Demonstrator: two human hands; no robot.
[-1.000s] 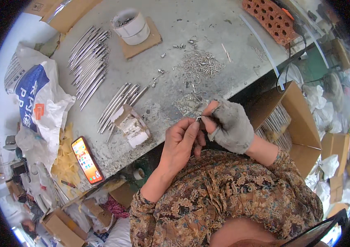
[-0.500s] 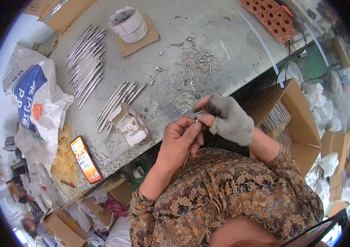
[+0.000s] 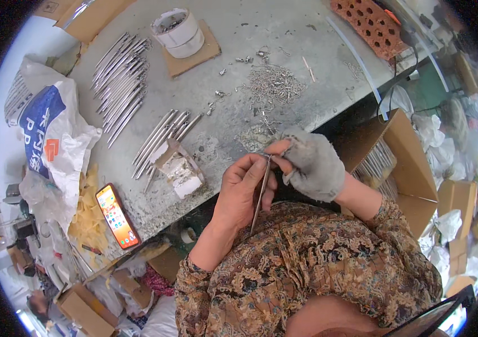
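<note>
The left hand (image 3: 244, 182) pinches a thin metal stick (image 3: 261, 192), which runs from its fingertips back toward the patterned shirt (image 3: 306, 250). The gloved right hand (image 3: 313, 167) is bent close at the far end; I cannot tell if it grips. Right of that hand, a brown box (image 3: 414, 157) holds shiny rods (image 3: 375, 165). Far ahead of the left hand, a white tub (image 3: 187, 47) holds small bits (image 3: 169, 24)

A workshop: the stained grey desk (image 3: 225, 36) carries metal rods (image 3: 121, 84) in rows at left and a heap of fine chains (image 3: 275, 85), while an open cardboard box (image 3: 412, 163) and plastic bags (image 3: 443, 154) crowd the right.
</note>
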